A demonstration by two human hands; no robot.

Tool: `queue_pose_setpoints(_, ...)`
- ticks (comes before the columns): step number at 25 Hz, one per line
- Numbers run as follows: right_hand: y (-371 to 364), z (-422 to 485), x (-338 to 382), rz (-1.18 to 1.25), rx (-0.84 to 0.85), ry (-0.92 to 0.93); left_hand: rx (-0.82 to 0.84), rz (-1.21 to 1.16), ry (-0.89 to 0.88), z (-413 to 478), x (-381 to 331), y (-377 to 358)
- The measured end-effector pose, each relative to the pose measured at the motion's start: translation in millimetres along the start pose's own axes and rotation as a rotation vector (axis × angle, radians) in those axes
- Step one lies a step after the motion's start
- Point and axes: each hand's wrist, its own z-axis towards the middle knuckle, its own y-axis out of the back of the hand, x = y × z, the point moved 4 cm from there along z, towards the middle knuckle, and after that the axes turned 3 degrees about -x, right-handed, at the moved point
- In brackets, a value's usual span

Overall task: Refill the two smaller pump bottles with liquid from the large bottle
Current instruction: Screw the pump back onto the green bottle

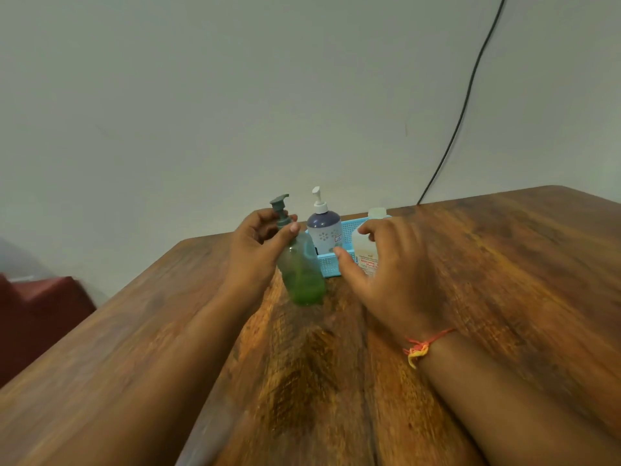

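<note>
A clear green pump bottle [302, 274] with a little green liquid at its bottom stands tilted on the wooden table [504, 280]. My left hand [258, 250] grips its neck just under the grey pump head. Behind it a purple-topped white pump bottle [324, 230] stands in a light blue basket [327, 267]. A large clear bottle [364, 250] with a red-lettered label and a white cap stands at the basket's right, partly hidden by my right hand [386, 274]. That hand hovers with fingers spread, between the green bottle and the large bottle, holding nothing.
A black cable [463, 105] runs down the pale wall to the table's far edge. A dark red seat [37, 314] sits below the table's left edge. An orange thread band is tied on my right wrist.
</note>
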Motion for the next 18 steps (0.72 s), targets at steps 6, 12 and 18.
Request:
queue_pose_setpoints(6,2.4,1.5,-30.1,-0.108,-0.084,-0.289,-0.107,0.010,-0.129,56.8,-39.1,-43.2)
queue_pose_setpoints(12,-10.1,-9.8,-39.2,-0.179,-0.006,-0.413,-0.089,0.097,-0.011,104.1,-15.5,-110.9)
queue_pose_setpoints(18,-23.3,-18.8,-43.2,-0.216,0.072,-0.385,0.042,0.126,0.187,114.5,38.0,-155.0)
